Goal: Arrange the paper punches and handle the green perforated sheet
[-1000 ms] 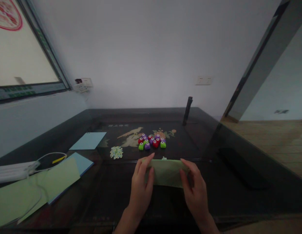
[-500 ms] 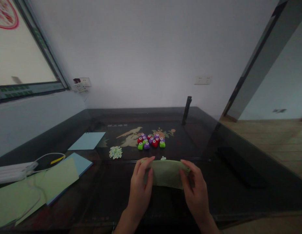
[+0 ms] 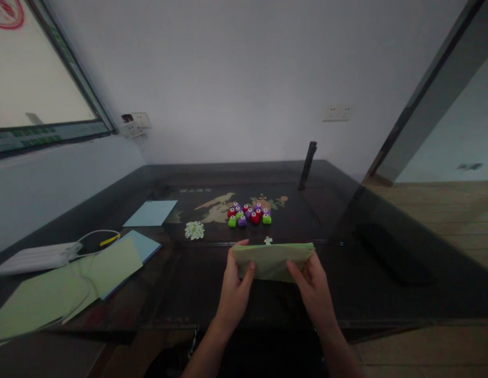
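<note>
A folded pale green sheet (image 3: 272, 260) is held up in front of me, just above the near part of the dark table; whether it is paper or cloth I cannot tell. My left hand (image 3: 238, 281) grips its left end, thumb on the near face and fingers behind. At the other end my right hand (image 3: 311, 278) pinches it the same way. Right behind the sheet's top edge lies a small pale piece (image 3: 268, 240). Farther back sits a cluster of red, purple and green toy blocks with eye-like dots (image 3: 250, 214), beside a pile of small pale pieces (image 3: 194, 230).
Light blue paper (image 3: 151, 213) lies at the back left. Nearer are green sheets (image 3: 71, 286), a white power strip (image 3: 37, 257) with its cable, and a yellow item (image 3: 108, 241). A black upright stick (image 3: 307, 165) and a dark flat object (image 3: 391, 253) are to the right.
Both hands have shifted their hold on the green sheet, and its upper edge now shows more flat and straight. The view has tilted downward, showing more floor below the table.
</note>
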A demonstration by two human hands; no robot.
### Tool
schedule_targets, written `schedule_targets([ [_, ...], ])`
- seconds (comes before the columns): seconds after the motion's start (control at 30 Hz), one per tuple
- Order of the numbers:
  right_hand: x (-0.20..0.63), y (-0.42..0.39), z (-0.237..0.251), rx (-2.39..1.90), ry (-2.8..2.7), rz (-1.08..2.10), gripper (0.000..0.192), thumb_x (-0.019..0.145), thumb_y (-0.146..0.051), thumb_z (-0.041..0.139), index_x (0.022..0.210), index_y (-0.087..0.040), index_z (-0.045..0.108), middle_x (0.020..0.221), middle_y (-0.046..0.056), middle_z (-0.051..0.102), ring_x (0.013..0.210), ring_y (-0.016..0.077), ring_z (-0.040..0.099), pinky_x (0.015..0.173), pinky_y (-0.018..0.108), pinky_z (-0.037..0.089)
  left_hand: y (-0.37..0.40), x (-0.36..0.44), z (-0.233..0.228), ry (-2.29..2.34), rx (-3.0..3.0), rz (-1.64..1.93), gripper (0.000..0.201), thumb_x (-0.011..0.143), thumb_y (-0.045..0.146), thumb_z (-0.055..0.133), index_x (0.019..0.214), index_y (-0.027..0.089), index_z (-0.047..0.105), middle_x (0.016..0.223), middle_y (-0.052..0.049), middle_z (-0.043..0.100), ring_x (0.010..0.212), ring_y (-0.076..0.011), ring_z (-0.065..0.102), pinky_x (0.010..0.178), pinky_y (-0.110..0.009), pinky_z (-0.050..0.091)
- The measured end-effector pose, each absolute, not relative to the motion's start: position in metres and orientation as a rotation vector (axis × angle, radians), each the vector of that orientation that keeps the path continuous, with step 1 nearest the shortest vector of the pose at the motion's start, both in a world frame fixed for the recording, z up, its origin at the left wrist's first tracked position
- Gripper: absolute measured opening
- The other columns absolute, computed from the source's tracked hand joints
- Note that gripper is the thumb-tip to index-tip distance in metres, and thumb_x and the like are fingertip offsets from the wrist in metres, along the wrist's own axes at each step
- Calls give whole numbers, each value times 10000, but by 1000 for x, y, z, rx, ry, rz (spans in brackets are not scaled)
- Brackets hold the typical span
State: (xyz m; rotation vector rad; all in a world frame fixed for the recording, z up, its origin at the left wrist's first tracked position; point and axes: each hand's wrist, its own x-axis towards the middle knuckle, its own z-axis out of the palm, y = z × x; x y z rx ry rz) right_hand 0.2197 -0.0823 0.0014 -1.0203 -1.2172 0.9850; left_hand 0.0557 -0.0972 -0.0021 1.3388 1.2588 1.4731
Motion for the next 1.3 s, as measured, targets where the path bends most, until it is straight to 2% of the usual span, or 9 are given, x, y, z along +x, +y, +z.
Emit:
schedule_targets([
  [0.1,218,-84,-1,-1044,-1234,961,284,823,-359,602,1051,-203,537,1005,72,652,958,202,619,851,330,501,-99,56,-5,1288,1296,1498,399,879,379,513,1218,177,452,1191,-97,561,1143,-228,518,989,-348,389],
  [0.23,218,-86,-4,-1096,-1249,889,279,833,-366,586,1053,-199,545,1020,78,645,965,209,610,874,352,482,-102,59,-8,1313,1247,1509,444,870,384,521,1239,158,420,1201,-116,562,1153,-231,515,1006,-359,370],
  [0.43,221,-91,-14,-1129,-1265,910,360,840,-366,570,1154,-196,528,1105,94,636,1055,223,589,929,375,465,-108,61,-13,1370,1266,1463,373,878,394,499,1169,162,474,1113,-99,603,1151,-229,516,985,-343,380],
  [0.7,222,-95,-23,-1180,-1320,869,336,849,-353,548,1136,-181,528,1134,109,630,1072,228,588,939,389,458,-113,58,-19,1397,1327,1384,343,890,366,467,1171,169,447,1114,-103,606,1128,-220,535,947,-338,413],
  [1.03,214,-97,-24,-1239,-1539,781,281,868,-315,470,1104,-171,521,1058,120,660,1018,237,619,862,370,493,-115,41,-12,1503,1352,1341,311,883,329,458,1150,169,440,1056,-90,621,1033,-213,579,891,-346,442],
  [1.3,184,-102,-11,-1212,-1753,797,357,833,-194,468,1190,-184,483,1065,98,655,980,219,629,847,338,488,-107,-6,-14,1522,1217,1460,334,812,341,534,1097,173,487,1024,-55,625,972,-198,586,848,-317,462],
])
